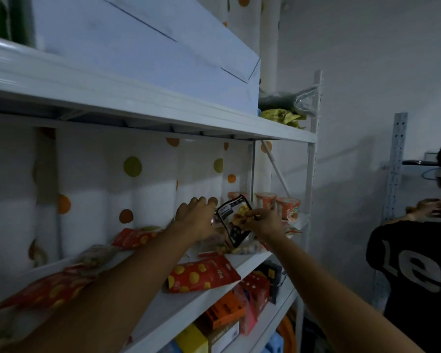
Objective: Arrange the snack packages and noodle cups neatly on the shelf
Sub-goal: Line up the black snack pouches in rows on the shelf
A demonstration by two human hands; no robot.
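Both hands reached onto the middle shelf (163,319) near its right end. The right hand (262,222) pinched the right edge of a black pouch (233,221) between thumb and bent fingers, holding it upright and slightly tilted. The left hand (196,217) was at the pouch's left edge, back to the camera, fingers bent forward; its thumb was hidden, so I cannot tell whether it gripped the pouch or only touched it.

The black pouch stood between the two hands, raised above the shelf board. It was glossy and flat, with a white label at its top corner and a yellow picture on its face. Under it lay a clear bag (245,248) of small round pieces. Just behind the right hand stood the cups (288,208), tapered, orange-red and upright, close together at the shelf's right end; another cup showed behind the pouch's top.

Nearer the camera, below the left forearm, a red pouch (204,275) with yellow discs lay flat at the shelf's front edge. More red packets (131,237) lay farther left, blurred.

The shelf was smooth white metal. Behind it hung a pale curtain (99,189) with orange and green dots. Cardboard boxes (224,312) filled the level below. A person (418,276) in a black shirt stood at right.
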